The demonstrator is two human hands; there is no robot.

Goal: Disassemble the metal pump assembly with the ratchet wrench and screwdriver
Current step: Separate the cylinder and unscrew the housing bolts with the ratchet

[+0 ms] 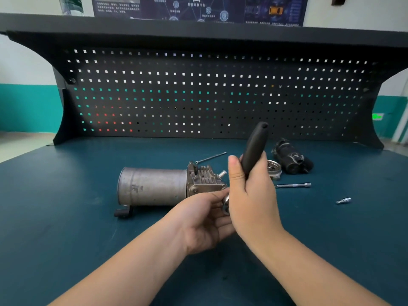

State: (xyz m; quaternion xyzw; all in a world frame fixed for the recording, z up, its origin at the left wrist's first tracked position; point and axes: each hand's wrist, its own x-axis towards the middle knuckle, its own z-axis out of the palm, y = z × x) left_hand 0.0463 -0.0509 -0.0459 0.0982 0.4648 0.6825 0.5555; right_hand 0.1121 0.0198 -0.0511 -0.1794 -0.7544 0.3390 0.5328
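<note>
Ratchet is gripped by R hand, handle up, w/ its head pinched by L hand beside pump.

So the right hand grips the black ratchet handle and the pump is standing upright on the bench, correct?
Not quite. The head view shows the pump lying on its side on the bench, not upright. The right hand does grip the black ratchet handle.

We see the right hand gripping the black-handled ratchet wrench, handle tilted up. The left hand pinches its shiny round head. Just behind lies the grey metal pump assembly on the dark blue bench.
</note>
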